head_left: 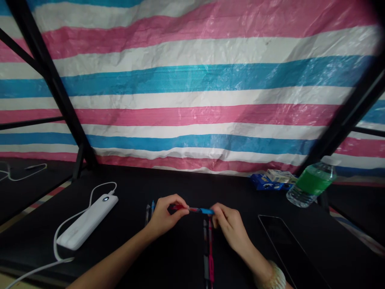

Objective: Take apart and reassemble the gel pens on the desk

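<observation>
Above the black table, a pen with a red end, a clear middle and a blue end is held level between both hands. My left hand pinches the red end between thumb and fingers. At the blue end, my right hand has its fingers closed on the tip. Whether the blue part is a cap or a grip, I cannot tell. A grey pen and a pink pen lie side by side below the right hand. Partly hidden behind my left hand are a dark pen and a blue pen.
A white power bank with a white cable lies on the left. On the right are a black phone, a bottle with a green label and small blue and white boxes. Striped sheeting hangs behind the table.
</observation>
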`<state>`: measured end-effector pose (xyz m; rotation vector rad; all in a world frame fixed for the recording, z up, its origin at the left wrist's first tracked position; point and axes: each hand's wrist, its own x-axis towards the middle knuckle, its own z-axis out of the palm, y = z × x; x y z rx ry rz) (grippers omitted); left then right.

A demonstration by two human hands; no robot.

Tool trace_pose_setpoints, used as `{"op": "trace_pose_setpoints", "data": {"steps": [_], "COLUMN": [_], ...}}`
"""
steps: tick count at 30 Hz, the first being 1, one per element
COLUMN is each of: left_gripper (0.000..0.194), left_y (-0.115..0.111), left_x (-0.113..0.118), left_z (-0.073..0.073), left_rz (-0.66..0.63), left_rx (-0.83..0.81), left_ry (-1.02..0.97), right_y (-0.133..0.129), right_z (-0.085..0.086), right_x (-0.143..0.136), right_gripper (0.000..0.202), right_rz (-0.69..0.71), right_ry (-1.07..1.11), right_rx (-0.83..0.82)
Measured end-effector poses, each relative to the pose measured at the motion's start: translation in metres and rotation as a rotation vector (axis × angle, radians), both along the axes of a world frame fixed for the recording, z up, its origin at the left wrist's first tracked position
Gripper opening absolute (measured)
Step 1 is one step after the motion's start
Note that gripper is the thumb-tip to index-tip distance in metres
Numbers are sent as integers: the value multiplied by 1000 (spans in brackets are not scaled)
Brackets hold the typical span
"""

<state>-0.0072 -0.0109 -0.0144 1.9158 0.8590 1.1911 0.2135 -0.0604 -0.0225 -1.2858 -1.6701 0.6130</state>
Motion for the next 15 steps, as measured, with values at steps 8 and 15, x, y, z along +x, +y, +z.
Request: {"op": "trace_pose_setpoints", "data": {"steps": [8, 15], "left_gripper": [6, 6], "left_y": [5, 5], "left_x": [-2, -1], "left_z": [-5, -5], "left_rz": [19, -2], "left_rx": [-114, -111], "left_ry": [-59, -43], "right_y": [3, 1], "right_z": [3, 2], "right_x": [4, 4], "right_gripper": [10, 18], "right_rz": [55, 59], "right_ry": [47, -61], "right_rx": [3, 18]}}
